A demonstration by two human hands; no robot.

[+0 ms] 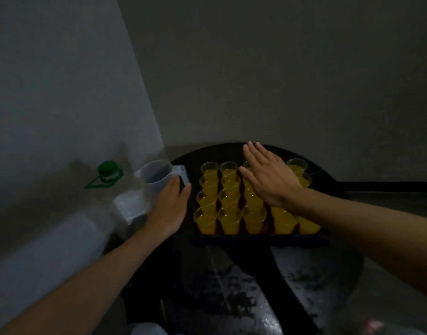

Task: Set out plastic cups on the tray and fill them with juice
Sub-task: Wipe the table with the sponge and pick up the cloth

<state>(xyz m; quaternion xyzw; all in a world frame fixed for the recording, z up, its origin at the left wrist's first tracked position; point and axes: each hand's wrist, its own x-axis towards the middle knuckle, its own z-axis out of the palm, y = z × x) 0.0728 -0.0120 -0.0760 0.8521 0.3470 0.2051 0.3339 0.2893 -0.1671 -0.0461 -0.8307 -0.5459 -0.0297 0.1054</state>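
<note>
Several clear plastic cups (228, 213) filled with yellow juice stand in rows on a dark tray (258, 239) on a round dark table. My right hand (268, 175) hovers flat above the far cups, fingers straight and together, hiding some of them. My left hand (170, 204) grips the handle of a translucent white pitcher (155, 175) just left of the tray; the pitcher stands upright and looks empty.
A large clear bottle with a green cap (107, 169) stands left of the pitcher, against the white wall. The round table (328, 180) sits in a corner, with walls close behind and to the left. A stained floor (244, 286) shows below.
</note>
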